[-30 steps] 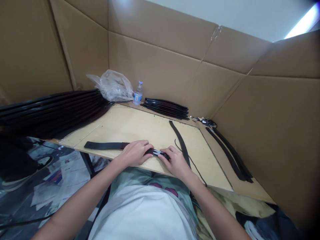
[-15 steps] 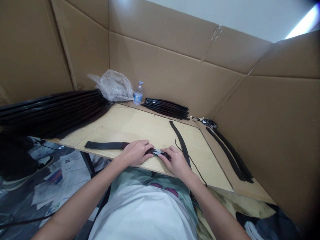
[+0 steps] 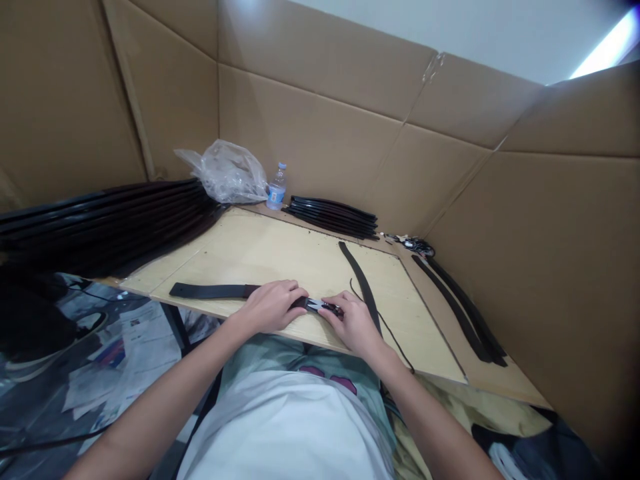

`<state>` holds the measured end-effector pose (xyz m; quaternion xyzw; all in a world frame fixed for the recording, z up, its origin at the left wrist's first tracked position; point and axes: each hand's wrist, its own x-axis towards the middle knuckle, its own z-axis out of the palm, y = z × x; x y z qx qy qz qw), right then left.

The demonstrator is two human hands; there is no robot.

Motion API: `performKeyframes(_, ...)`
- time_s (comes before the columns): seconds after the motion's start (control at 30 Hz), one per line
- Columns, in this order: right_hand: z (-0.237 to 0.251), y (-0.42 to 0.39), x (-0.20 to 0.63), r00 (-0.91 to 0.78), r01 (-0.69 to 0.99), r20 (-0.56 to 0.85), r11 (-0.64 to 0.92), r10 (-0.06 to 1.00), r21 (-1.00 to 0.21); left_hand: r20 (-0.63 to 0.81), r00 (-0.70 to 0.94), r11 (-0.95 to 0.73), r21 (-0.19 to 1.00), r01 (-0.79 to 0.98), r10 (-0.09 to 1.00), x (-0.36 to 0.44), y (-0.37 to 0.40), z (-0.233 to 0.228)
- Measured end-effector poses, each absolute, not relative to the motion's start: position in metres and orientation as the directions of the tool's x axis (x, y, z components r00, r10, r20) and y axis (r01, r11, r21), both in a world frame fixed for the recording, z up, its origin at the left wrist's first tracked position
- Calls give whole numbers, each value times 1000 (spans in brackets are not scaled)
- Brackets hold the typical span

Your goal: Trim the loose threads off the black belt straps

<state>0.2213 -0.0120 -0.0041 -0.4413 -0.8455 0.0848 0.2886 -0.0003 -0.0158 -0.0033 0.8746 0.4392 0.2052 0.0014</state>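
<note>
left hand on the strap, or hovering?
Touching. The head view shows the left hand lying flat on the strap, which passes under its fingers with no gap.

belt (image 3: 210, 291) middle: under left hand (image 3: 270, 307) | buckle (image 3: 320, 307): too small
</note>
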Motion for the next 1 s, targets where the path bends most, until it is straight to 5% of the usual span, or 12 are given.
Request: performKeyframes(1.0,7,-7,222,-567,597,405,697,717,-398,353,505,-599,247,762,788,0,-16,-2)
